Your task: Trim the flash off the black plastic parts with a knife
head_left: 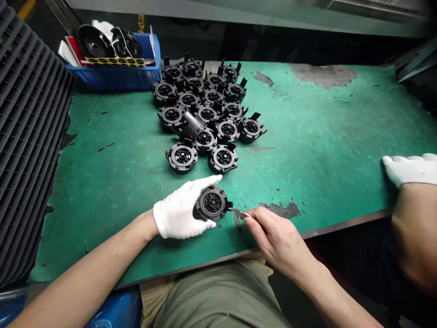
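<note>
Green table top [317,136]: spans the frame from left to right, its surface worn through in dark patches at the upper right and below the centre.

Dark ribbed stack [27,136]: fills the left edge, beside the table top.

Olive-green clothing [218,296]: the wearer's lap, bottom centre.

Cluster of black round parts [207,114]: upper centre, on the table top, set close together, most with ringed faces up and small tabs standing at the rims. One dark cylindrical piece [193,125] lies tilted among them.

Blue bin [112,78]: upper left, near the cluster; holds black round pieces, white material and a red-edged item, with a yellow strip bearing black ovals along its front.

Left hand [179,207]: white-gloved, lower centre; thumb and fingers curve around opposite sides of the held black part.

Right hand [278,234]: bare, right of the left hand; fingers pinched narrow on a small blade.

Another person's hand [411,171]: white-gloved, right edge, at the table top; whether it holds anything cannot be told.

Held black part [213,203]: round, ringed face up, in the left hand, just below the cluster; one tab points right.

Small blade [238,212]: slim, its tip at that tab; exact contact cannot be told.
</note>
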`<state>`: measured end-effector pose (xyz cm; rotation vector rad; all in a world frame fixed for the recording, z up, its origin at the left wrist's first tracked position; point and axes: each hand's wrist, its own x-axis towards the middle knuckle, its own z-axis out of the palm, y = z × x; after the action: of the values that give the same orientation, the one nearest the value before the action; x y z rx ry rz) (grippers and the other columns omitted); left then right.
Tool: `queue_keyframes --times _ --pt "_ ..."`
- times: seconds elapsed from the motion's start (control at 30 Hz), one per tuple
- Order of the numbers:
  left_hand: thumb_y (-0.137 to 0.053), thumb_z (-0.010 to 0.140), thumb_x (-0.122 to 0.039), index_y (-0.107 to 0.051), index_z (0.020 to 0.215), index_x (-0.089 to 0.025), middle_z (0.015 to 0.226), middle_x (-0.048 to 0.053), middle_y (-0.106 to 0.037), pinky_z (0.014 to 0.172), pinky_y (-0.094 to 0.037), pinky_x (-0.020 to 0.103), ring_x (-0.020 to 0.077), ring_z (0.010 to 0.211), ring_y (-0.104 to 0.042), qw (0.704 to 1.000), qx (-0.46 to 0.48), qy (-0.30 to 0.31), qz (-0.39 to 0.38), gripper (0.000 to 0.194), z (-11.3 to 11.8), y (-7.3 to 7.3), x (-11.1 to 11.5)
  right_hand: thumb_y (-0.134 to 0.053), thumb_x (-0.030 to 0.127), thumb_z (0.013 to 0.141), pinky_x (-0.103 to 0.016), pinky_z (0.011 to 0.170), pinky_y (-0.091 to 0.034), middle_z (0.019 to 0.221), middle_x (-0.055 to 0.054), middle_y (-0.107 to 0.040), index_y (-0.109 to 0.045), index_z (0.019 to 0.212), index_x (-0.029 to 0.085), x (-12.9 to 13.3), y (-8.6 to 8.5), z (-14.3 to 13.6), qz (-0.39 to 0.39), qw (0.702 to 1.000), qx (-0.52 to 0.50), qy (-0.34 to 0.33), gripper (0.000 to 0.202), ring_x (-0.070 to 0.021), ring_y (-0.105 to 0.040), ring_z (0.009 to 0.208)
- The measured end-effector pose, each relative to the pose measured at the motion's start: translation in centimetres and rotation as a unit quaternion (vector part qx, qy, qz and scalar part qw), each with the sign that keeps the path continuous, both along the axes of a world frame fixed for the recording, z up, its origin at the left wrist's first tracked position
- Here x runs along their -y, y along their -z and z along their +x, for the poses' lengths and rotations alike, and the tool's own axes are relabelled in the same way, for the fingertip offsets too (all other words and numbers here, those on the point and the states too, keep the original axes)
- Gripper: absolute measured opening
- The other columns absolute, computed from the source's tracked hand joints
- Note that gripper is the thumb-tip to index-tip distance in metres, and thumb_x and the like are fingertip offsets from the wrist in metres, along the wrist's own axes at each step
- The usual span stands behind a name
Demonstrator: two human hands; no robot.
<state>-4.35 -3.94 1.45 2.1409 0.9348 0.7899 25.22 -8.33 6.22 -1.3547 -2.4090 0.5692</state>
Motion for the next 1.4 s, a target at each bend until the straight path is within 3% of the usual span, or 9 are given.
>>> queue_keyframes --times 0.17,0.3,0.43,0.5,0.6,0.67,0.87,1.1,1.4 --pt "-0.07 0.085 -0.012 -0.028 0.172 -0.021 0.172 0.02 -0.045 0.132 -0.045 0.059 0.0362 0.158 -0.05 0.998 0.035 0.009 -0.05 0.097 -0.5 -0.2 -0.3 -0.052 0.032 0.115 -0.029 0.073 -0.053 0.094 -0.003 -0.07 -0.063 0.111 0.023 -1.5 0.3 1.2 0.003 1.0 0.025 0.002 0.015 -0.0167 -0.07 0.081" --pt "-0.06 0.094 -0.008 -0.032 0.17 -0.025 0.173 0.018 -0.044 0.133 -0.043 0.058 0.0322 0.161 -0.047 0.986 0.138 0.016 -0.095 0.083 -0.7 0.6 -0.4 -0.053 0.032 0.115 -0.031 0.082 -0.057 0.108 -0.005 -0.074 -0.063 0.128 0.023 -2.7 0.5 1.9 -0.011 0.999 0.036 -0.018 0.019 -0.0184 -0.073 0.094" --pt "-0.055 0.107 -0.016 -0.04 0.166 -0.028 0.168 0.016 -0.053 0.13 -0.049 0.053 0.0285 0.155 -0.055 0.965 0.22 0.001 -0.144 0.062 -0.7 1.0 -0.4 -0.05 0.029 0.116 -0.03 0.078 -0.057 0.106 -0.005 -0.075 -0.061 0.136 0.022 -3.6 0.7 1.4 0.012 0.996 0.049 -0.075 0.024 -0.0177 -0.074 0.089" --pt "-0.069 0.105 -0.032 -0.046 0.163 -0.027 0.163 0.016 -0.058 0.129 -0.05 0.054 0.0315 0.149 -0.061 0.972 0.187 -0.02 -0.141 0.063 -0.8 0.8 -0.6 -0.047 0.03 0.117 -0.029 0.074 -0.056 0.103 -0.005 -0.075 -0.061 0.136 0.021 -3.9 0.8 1.0 0.018 0.992 0.07 -0.1 0.025 -0.0174 -0.074 0.085" --pt "-0.099 0.07 -0.062 -0.045 0.165 -0.025 0.163 0.02 -0.057 0.129 -0.048 0.061 0.0423 0.148 -0.059 0.988 0.09 -0.032 -0.122 0.115 -1.0 0.6 -0.8 -0.043 0.032 0.118 -0.028 0.069 -0.053 0.102 -0.006 -0.075 -0.063 0.128 0.02 -3.9 1.0 0.5 0.022 0.987 0.1 -0.124 0.025 -0.0171 -0.074 0.082" --pt "-0.103 0.054 -0.069 -0.041 0.166 -0.023 0.162 0.023 -0.056 0.128 -0.047 0.064 0.0463 0.148 -0.058 0.996 0.035 -0.008 -0.081 0.136 -1.0 0.7 -0.9 -0.042 0.033 0.119 -0.028 0.065 -0.05 0.099 -0.005 -0.075 -0.064 0.124 0.019 -3.8 1.1 0.3 0.026 0.984 0.115 -0.132 0.027 -0.0163 -0.073 0.078" --pt "-0.095 0.077 -0.056 -0.044 0.159 -0.018 0.148 0.021 -0.066 0.119 -0.056 0.056 0.0398 0.137 -0.068 0.999 -0.035 0.029 0.025 0.105 -0.4 1.4 -0.9 -0.038 0.031 0.119 -0.032 0.052 -0.033 0.082 0.0 -0.066 -0.066 0.125 0.016 -3.4 0.4 -0.2 0.093 0.969 0.177 -0.143 0.032 -0.0138 -0.059 0.057" --pt "-0.096 0.076 -0.054 -0.043 0.157 -0.019 0.145 0.02 -0.067 0.118 -0.058 0.054 0.0376 0.136 -0.069 0.999 -0.028 0.037 0.021 0.103 -0.4 1.4 -1.1 -0.04 0.024 0.118 -0.036 0.053 -0.025 0.077 0.001 -0.062 -0.065 0.122 0.013 -4.1 -0.2 0.1 0.136 0.949 0.207 -0.195 0.028 -0.0133 -0.05 0.053" --pt "-0.098 0.074 -0.048 -0.046 0.154 -0.02 0.145 0.018 -0.067 0.12 -0.057 0.054 0.0352 0.134 -0.07 0.999 -0.024 0.039 -0.016 0.1 -0.4 1.2 -1.2 -0.048 0.019 0.111 -0.035 0.054 -0.025 0.082 -0.001 -0.063 -0.064 0.129 0.013 -9.2 -0.9 0.9 0.115 0.897 0.251 -0.345 0.025 -0.0144 -0.054 0.06"
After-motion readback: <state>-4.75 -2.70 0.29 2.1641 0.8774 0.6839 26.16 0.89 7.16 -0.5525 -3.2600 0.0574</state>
